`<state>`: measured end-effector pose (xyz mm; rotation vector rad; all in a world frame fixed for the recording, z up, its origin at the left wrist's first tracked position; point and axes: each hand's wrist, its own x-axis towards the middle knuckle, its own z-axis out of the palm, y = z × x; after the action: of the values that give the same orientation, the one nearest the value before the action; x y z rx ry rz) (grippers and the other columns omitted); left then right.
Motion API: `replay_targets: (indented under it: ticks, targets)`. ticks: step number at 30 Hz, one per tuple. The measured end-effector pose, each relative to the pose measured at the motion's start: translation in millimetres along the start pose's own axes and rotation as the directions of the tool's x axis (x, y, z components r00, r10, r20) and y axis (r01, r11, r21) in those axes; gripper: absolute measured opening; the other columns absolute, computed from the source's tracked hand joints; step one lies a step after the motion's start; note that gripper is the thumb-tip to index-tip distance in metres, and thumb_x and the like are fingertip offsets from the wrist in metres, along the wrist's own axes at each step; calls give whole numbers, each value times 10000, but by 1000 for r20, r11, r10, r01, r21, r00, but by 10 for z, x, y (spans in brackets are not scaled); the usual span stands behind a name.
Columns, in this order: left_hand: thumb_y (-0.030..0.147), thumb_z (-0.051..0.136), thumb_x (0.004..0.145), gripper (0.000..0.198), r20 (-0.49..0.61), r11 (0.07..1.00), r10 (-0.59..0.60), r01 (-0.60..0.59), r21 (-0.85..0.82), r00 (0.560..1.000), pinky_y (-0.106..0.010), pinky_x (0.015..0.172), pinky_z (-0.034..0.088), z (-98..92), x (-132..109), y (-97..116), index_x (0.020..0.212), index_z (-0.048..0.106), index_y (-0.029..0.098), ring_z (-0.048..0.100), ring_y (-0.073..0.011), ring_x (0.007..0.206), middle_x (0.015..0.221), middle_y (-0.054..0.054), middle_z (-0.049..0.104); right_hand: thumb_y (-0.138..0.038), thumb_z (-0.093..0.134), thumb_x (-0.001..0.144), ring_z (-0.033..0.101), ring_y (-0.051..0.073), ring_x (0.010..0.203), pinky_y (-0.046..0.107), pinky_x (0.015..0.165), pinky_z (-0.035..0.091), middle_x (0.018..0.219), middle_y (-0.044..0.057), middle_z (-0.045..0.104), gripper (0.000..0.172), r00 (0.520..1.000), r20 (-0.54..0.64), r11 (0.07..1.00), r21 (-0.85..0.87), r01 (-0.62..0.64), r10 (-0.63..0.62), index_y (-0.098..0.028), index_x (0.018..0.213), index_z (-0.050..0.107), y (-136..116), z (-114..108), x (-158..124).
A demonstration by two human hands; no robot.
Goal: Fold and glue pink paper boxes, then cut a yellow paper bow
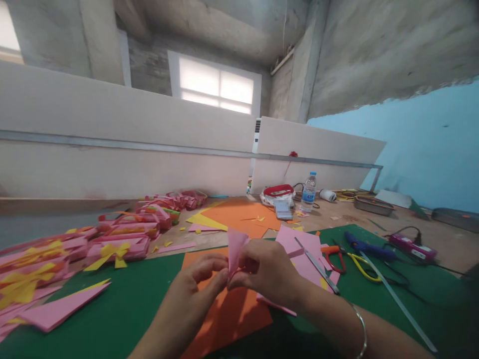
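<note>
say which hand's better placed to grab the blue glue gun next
Probably the right hand: the blue glue gun lies to its right, farther from the left hand. Both hold a pink piece.

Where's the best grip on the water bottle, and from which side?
Probably around the middle of the water bottle, at its blue label, from the near side; the right hand looks closer than the left hand. It stands upright, so a palm could wrap its rounded sides. The red-and-white bundle leftward and white cylinder rightward make side approaches look tighter.

Bright window (216, 82) in rough grey concrete (151, 62), blue wall (430, 139) at right.
</note>
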<state>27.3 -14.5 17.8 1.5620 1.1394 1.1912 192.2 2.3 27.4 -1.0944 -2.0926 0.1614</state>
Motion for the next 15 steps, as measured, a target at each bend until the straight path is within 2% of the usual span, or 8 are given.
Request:
replay_targets:
  ticks: [2, 5, 7, 10, 13, 15]
  targets:
    - [409, 592, 738, 215, 2, 993, 68, -68, 92, 998, -291, 810, 435, 10, -34, 72, 648, 705, 250, 601, -239, 846, 818, -33, 688, -361, 751, 656, 448, 91, 547, 212, 515, 288, 587, -29, 548, 266, 1000, -7, 999, -12, -30, 30, -170, 580, 584, 7, 4, 16]
    - [413, 686, 648, 144, -113, 986, 65, -46, 162, 991, -293, 831, 402, 48, -74, 108, 638, 718, 274, 601, -264, 857, 834, -22, 714, -303, 753, 660, 482, 98, 581, 209, 526, 300, 621, -24, 572, 197, 1000, 18, 1000, -21, -14, 15, -173, 623, 610, 7, 5, 31]
    - [405, 698, 633, 162, -121, 990, 55, -38, 139, 991, -273, 805, 399, 55, -75, 88, 557, 686, 262, 605, -261, 828, 782, -17, 714, -272, 749, 667, 492, 99, 597, 205, 531, 303, 630, -26, 570, 177, 999, 36, 999, -35, 33, -32, -171, 630, 609, 13, -4, 40]
    - [379, 621, 709, 218, -136, 985, 105, -84, 152, 985, -234, 708, 392, -4, -37, 36, 536, 639, 248, 584, -212, 707, 646, 7, 661, -212, 725, 694, 492, 92, 598, 205, 553, 315, 625, -34, 560, 140, 997, 35, 996, -51, 77, -75, -171, 622, 612, 61, -68, 69]
    - [340, 608, 726, 161, -153, 962, 153, -112, 249, 976, -218, 616, 362, -113, 15, 37, 594, 617, 248, 525, -176, 621, 572, 34, 586, -164, 709, 699, 513, 101, 624, 215, 583, 338, 633, -27, 572, 99, 999, 6, 998, -30, 54, -53, -177, 628, 640, 170, -191, 123]
    - [323, 615, 725, 162, -138, 968, 138, -104, 227, 981, -208, 611, 361, -171, 35, 89, 586, 600, 241, 509, -168, 623, 570, 38, 569, -140, 704, 689, 528, 109, 641, 221, 594, 359, 639, -17, 590, 82, 1000, 8, 998, 69, 10, -11, -175, 633, 655, 267, -271, 167]
